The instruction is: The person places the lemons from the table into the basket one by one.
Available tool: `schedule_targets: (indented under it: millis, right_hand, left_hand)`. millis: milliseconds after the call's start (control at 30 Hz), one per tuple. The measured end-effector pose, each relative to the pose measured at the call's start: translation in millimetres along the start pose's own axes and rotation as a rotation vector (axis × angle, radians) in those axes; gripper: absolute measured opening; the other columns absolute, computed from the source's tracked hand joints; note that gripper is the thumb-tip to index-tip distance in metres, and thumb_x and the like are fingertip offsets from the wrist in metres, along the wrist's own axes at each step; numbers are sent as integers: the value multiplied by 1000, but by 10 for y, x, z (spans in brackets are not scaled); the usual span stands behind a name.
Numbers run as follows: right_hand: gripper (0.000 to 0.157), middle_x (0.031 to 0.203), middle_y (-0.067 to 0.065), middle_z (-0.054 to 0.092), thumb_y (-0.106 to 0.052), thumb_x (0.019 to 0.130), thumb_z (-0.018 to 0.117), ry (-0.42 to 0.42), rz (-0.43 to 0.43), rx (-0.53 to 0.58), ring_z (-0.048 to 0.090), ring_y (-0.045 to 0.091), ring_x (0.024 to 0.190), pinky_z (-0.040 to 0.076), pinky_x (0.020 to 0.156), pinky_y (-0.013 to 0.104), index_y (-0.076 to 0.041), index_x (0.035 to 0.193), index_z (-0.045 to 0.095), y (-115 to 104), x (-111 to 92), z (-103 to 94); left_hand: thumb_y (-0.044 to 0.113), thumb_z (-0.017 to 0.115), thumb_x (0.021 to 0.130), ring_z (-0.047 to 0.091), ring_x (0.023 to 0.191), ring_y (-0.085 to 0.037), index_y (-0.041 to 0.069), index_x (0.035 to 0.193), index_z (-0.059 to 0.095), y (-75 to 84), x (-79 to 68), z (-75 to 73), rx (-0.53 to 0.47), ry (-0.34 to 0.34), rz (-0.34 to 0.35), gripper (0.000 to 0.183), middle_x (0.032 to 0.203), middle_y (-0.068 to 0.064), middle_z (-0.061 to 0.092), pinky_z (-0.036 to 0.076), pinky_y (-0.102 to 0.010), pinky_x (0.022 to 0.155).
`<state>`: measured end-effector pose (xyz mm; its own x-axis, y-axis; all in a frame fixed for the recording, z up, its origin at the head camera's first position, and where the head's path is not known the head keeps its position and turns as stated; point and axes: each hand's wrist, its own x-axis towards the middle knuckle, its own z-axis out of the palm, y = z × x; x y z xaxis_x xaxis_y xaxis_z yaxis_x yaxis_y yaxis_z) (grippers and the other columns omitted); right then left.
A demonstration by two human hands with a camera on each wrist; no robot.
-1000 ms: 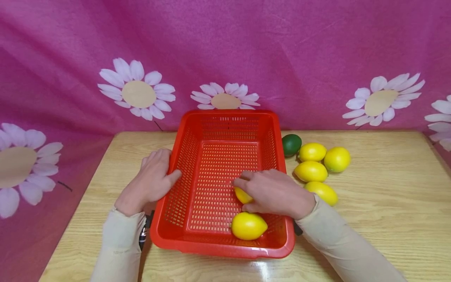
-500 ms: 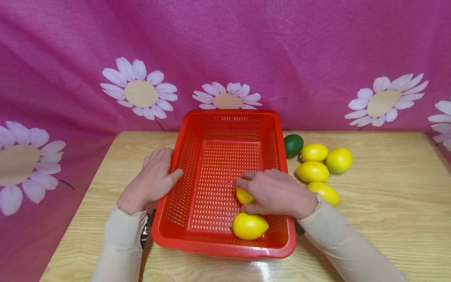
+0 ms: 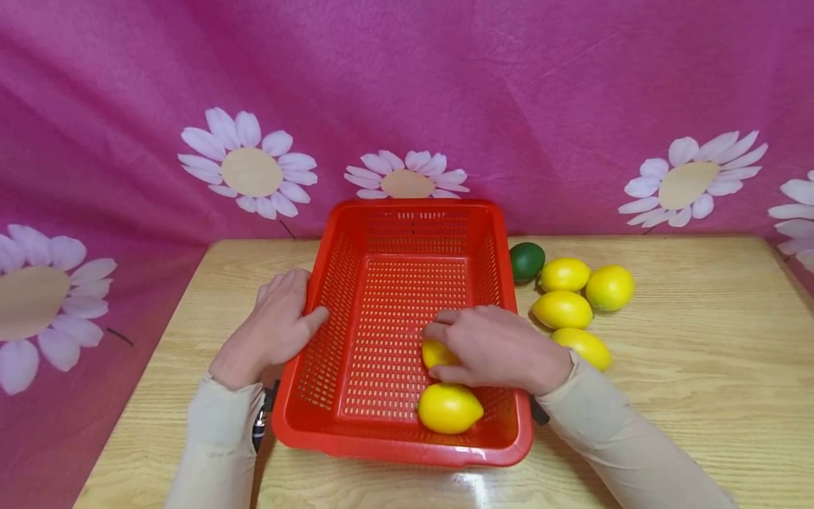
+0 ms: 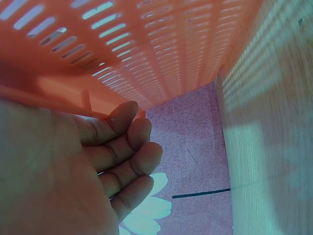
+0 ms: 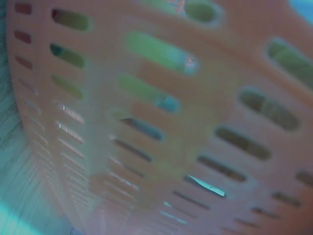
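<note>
Light wood-grain table (image 3: 693, 396) bore red perforated basket (image 3: 407, 452); dark green fruit (image 3: 527, 262) lay just beside basket, four yellow lemons (image 3: 562, 309) clustered nearby.

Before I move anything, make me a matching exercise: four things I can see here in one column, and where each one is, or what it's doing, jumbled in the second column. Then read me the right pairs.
Column one:
1. left hand
2. right hand
3. dark green fruit
4. magenta flowered cloth

Column two:
A. hanging behind the wooden table
B. gripping a lemon inside the red plastic basket
C. on the wooden table, to the right of the red plastic basket
D. on the left rim of the red plastic basket

Right pairs: 1-D, 2-B, 3-C, 4-A.
</note>
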<state>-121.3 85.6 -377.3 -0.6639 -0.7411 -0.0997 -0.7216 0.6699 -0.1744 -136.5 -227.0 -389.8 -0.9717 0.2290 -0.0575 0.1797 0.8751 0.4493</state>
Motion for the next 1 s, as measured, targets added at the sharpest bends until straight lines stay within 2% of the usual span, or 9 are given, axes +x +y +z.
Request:
schedule_targets:
  millis: [133, 333, 667, 1000]
  right_hand:
    - [39, 94, -4, 67, -45, 93, 71, 21, -13, 21, 50, 7, 62, 50, 64, 25, -16, 118, 72, 6, -11, -10]
    - [33, 91, -3, 68, -41, 95, 69, 135, -91, 47, 52, 6, 65, 53, 66, 25, -12, 112, 74, 27, -44, 0]
    - [21, 81, -5, 65, -34, 95, 68, 276, -188, 9, 53, 5, 66, 52, 65, 24, -13, 98, 74, 50, -74, 3]
    - [27, 93, -1, 75, -33, 91, 75, 368, -198, -55, 71, 14, 81, 60, 76, 32, -10, 105, 77, 81, -159, -101]
  left_hand:
    - [24, 55, 96, 45, 106, -25, 3, 128, 51, -1, 1, 8, 2, 2, 5, 38, 109, -9, 56, 32, -41, 88]
    - [24, 55, 95, 45, 107, -25, 3, 128, 51, -2, -1, 11, 0, 3, 5, 39, 109, -9, 56, 32, -40, 87]
    - [23, 56, 96, 45, 107, -24, 4, 129, 50, 7, -16, 8, -4, 1, 1, 39, 110, -9, 56, 32, -42, 89]
    - [23, 56, 95, 46, 108, -25, 3, 129, 50, 14, -14, 7, -6, 0, -4, 39, 109, -9, 57, 33, -42, 89]
